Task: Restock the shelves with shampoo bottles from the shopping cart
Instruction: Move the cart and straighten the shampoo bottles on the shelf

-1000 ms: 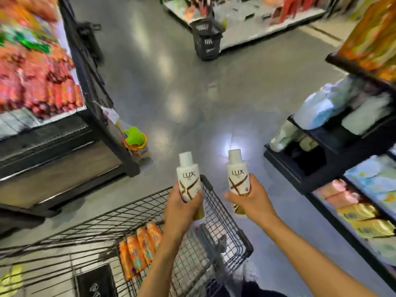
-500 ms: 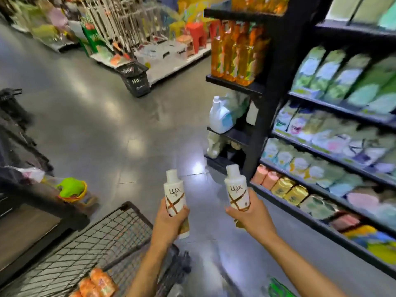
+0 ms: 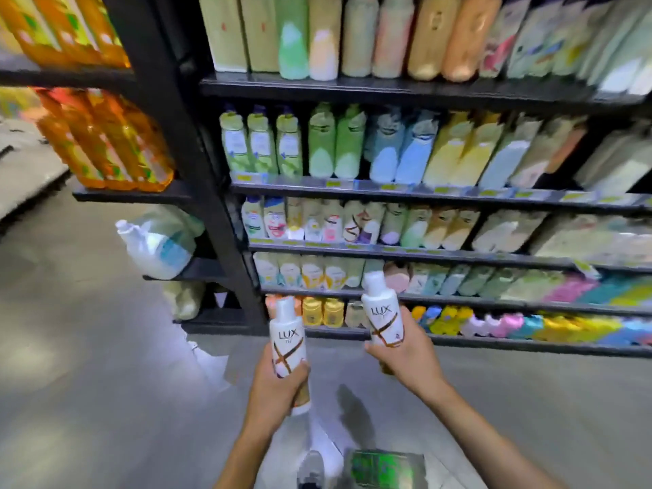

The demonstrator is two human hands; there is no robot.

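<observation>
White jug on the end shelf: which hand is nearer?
Left. The left hand, gripping one Lux bottle, is below and right of the white jug; the right hand, gripping the other Lux bottle, is farther right.

Head view, angled down (close), facing shelves [image 3: 388,190]
</observation>
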